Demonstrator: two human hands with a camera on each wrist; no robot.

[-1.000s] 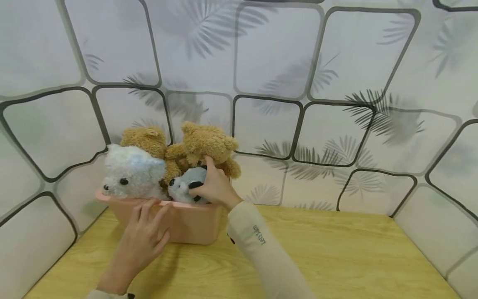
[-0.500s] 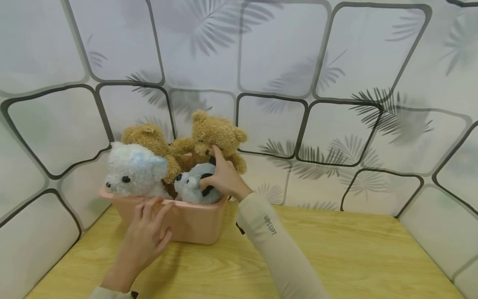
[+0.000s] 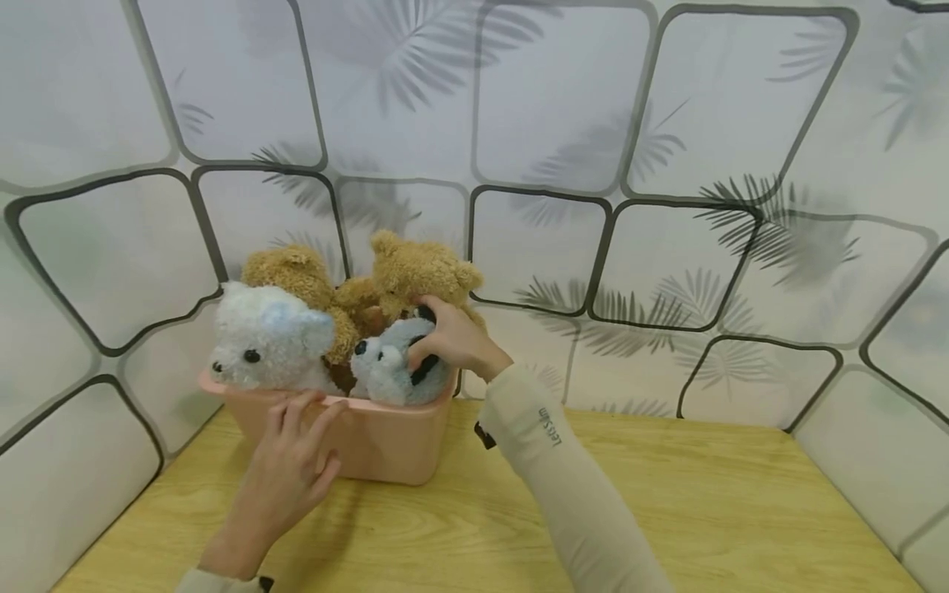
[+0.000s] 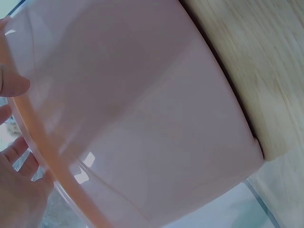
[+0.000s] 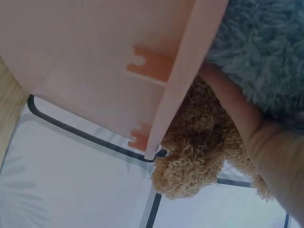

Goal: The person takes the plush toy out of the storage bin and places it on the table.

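A pale pink plastic bin (image 3: 371,436) full of plush toys stands on the table. My right hand (image 3: 455,333) grips a grey-blue plush dog (image 3: 385,375) with black ears, its thumb against the side of the head, at the bin's right end. In the right wrist view the thumb lies between the grey-blue fur (image 5: 270,52) and the bin rim (image 5: 185,71). My left hand (image 3: 285,469) rests its fingertips on the front rim, thumb held off the wall. Left of the dog is a white plush bear (image 3: 267,338); brown teddy bears (image 3: 423,272) sit behind.
A second brown teddy (image 3: 292,272) leans at the back left of the bin. The wood-grain table (image 3: 630,502) stretches to the right. A patterned backdrop (image 3: 541,255) rises close behind the bin and along both sides.
My right hand has shifted slightly right with the plush dog, whose head has turned more toward the front. The right teddy rose, then sank back a little. My left hand stays on the rim.
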